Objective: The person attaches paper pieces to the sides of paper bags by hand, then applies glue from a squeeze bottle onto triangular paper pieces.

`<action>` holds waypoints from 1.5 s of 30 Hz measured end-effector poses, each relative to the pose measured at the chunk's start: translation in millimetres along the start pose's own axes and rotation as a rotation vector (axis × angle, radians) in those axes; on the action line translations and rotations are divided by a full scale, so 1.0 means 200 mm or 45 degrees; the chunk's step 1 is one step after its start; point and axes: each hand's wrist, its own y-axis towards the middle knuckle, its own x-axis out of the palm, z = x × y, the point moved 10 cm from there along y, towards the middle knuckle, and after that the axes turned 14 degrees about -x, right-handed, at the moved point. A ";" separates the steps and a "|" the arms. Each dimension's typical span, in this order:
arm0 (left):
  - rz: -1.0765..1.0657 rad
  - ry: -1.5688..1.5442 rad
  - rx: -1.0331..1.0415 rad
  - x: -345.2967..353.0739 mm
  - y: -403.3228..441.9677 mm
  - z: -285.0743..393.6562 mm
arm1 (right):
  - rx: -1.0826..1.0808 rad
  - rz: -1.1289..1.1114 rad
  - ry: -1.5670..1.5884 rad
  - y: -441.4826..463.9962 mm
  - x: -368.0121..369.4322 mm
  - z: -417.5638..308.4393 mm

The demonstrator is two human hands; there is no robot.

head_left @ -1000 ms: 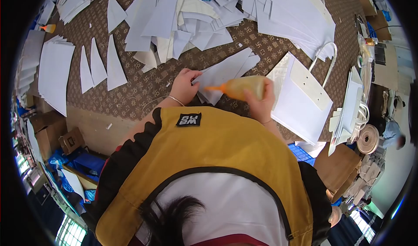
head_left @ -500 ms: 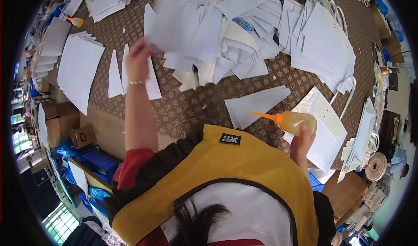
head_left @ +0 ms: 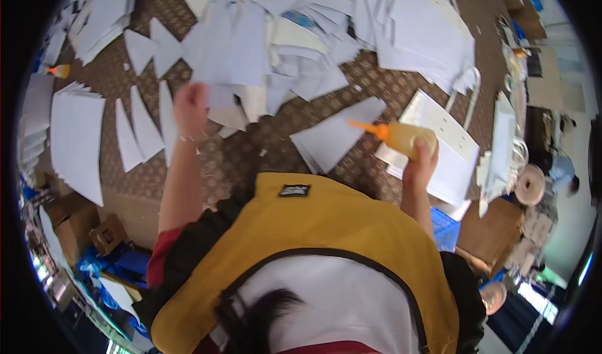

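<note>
My right hand (head_left: 421, 166) is wrapped round a glue bottle (head_left: 406, 138) with amber contents and a long orange nozzle that points left. Below the nozzle lie a few white paper pieces (head_left: 335, 134). Behind the bottle is a white paper bag (head_left: 442, 150) with a cord handle. My left hand (head_left: 190, 110), slightly blurred, is at the left edge of a heap of white paper pieces (head_left: 251, 53). Its fingers look curled in, and whatever they may hold is hidden. Narrow white paper strips (head_left: 145, 125) lie just left of that hand.
A stack of white sheets (head_left: 76, 141) lies on the left of the brown patterned table (head_left: 251, 156). More paper bags with cord handles (head_left: 426, 34) lie at the back right. Another glue bottle (head_left: 59, 71) stands far left. A blue crate (head_left: 444, 228) is beside my right arm.
The blurred white sheet at my left hand is no longer seen raised; that hand is now lower, by the heap's edge. My right hand still holds the glue bottle. The whole view has shifted.
</note>
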 end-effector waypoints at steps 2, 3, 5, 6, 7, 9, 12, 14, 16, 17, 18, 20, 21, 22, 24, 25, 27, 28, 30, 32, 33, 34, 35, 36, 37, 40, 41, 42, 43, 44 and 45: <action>-0.507 0.139 0.170 0.37 -0.46 0.20 | -0.030 0.068 -0.100 0.07 -0.06 -0.03; -0.572 0.178 0.258 0.48 -0.63 0.23 | -0.039 0.118 -0.149 0.11 -0.09 -0.04; -0.622 0.207 0.357 0.62 -0.81 0.27 | -0.093 0.121 -0.201 0.19 -0.12 -0.06; -0.607 0.278 0.393 0.66 -0.86 0.29 | -0.122 0.126 -0.244 0.22 -0.14 -0.06; -0.590 0.352 0.428 0.69 -0.91 0.30 | -0.149 0.130 -0.283 0.24 -0.16 -0.06; -0.560 0.433 0.471 0.71 -0.95 0.33 | -0.193 0.113 -0.295 0.28 -0.19 -0.05; -0.644 0.531 0.382 0.75 -0.94 0.30 | -0.262 0.083 -0.312 0.34 -0.20 -0.03; -0.626 0.560 0.387 0.75 -0.94 0.31 | -0.285 0.085 -0.439 0.35 -0.19 -0.03; -0.616 0.595 0.383 0.75 -0.95 0.31 | -0.287 0.093 -0.495 0.32 -0.18 -0.04; -0.613 0.605 0.387 0.75 -0.95 0.32 | -0.283 0.047 -0.504 0.31 -0.16 -0.04; -0.604 0.605 0.381 0.75 -0.95 0.32 | -0.278 -0.002 -0.515 0.28 -0.14 -0.04; -0.589 0.604 0.368 0.75 -0.95 0.33 | -0.274 -0.153 -0.512 0.19 -0.06 -0.03; -0.588 0.609 0.371 0.75 -0.95 0.33 | -0.277 -0.255 -0.497 0.11 -0.01 -0.02; -0.603 0.591 0.357 0.76 -0.94 0.33 | -0.298 -0.354 -0.508 0.01 0.06 -0.02; -0.640 0.555 0.322 0.77 -0.94 0.32 | -0.310 -0.451 -0.519 -0.10 0.13 -0.01; -0.640 0.561 0.319 0.77 -0.94 0.32 | -0.347 -0.488 -0.545 -0.12 0.15 -0.02; -0.650 0.567 0.321 0.78 -0.93 0.32 | -0.416 -0.562 -0.589 -0.17 0.19 -0.01; -0.656 0.572 0.324 0.78 -0.92 0.32 | -0.405 -0.560 -0.583 -0.13 0.17 0.00; -0.662 0.563 0.323 0.77 -0.91 0.31 | -0.218 -0.257 -0.399 0.03 0.01 0.03; -0.678 0.519 0.319 0.77 -0.91 0.31 | -0.217 -0.271 -0.400 0.01 0.02 0.02; -0.682 0.520 0.316 0.78 -0.91 0.30 | -0.223 -0.285 -0.401 0.00 0.03 0.00; -0.670 0.507 0.335 0.77 -0.91 0.29 | -0.231 -0.298 -0.402 -0.02 0.05 -0.02; -0.660 0.494 0.355 0.78 -0.90 0.28 | -0.228 -0.296 -0.406 -0.08 0.08 -0.03; -0.652 0.480 0.374 0.78 -0.91 0.28 | -0.359 -0.464 -0.489 -0.19 0.21 -0.09; -0.659 0.481 0.372 0.79 -0.91 0.28 | -0.487 -0.635 -0.570 -0.27 0.30 -0.12; -0.641 0.476 0.385 0.77 -0.91 0.30 | -0.422 -0.620 -0.528 -0.24 0.26 -0.04; -0.637 0.481 0.381 0.76 -0.91 0.30 | -0.399 -0.613 -0.502 -0.22 0.25 -0.02; -0.618 0.489 0.417 0.76 -0.91 0.31 | -0.397 -0.618 -0.498 -0.19 0.25 -0.02; -0.600 0.494 0.451 0.76 -0.92 0.32 | -0.332 -0.527 -0.476 -0.13 0.19 -0.01; -0.584 0.496 0.485 0.76 -0.93 0.33 | -0.268 -0.436 -0.459 -0.08 0.14 -0.02; -0.585 0.490 0.483 0.76 -0.93 0.33 | -0.208 -0.340 -0.442 -0.05 0.10 -0.03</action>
